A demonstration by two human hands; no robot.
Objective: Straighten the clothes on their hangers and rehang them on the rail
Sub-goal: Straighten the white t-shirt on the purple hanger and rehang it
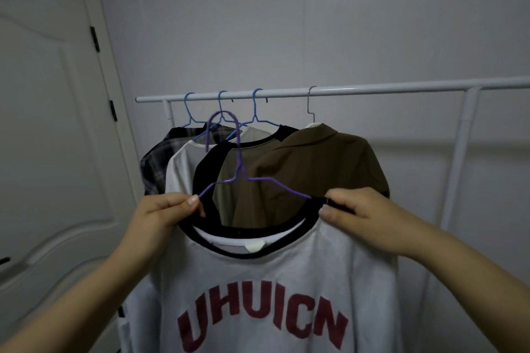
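White rail (358,91) behind, four garments hung. Left hand (160,218) and right hand (361,221) raised, each pinching a shoulder of the white T-shirt (258,281). Purple hanger (238,169) upright between the grips, hook free.

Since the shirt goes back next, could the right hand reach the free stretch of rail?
Probably yes: the rail is bare beyond the silver hanger, but the right hand is holding the white shirt.

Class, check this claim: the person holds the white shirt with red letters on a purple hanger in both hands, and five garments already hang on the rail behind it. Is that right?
Not quite. The head view shows four garments on the rail, not five: plaid, white, olive with black trim, and brown. The rest stands: the left hand and right hand hold the white shirt on the purple hanger.
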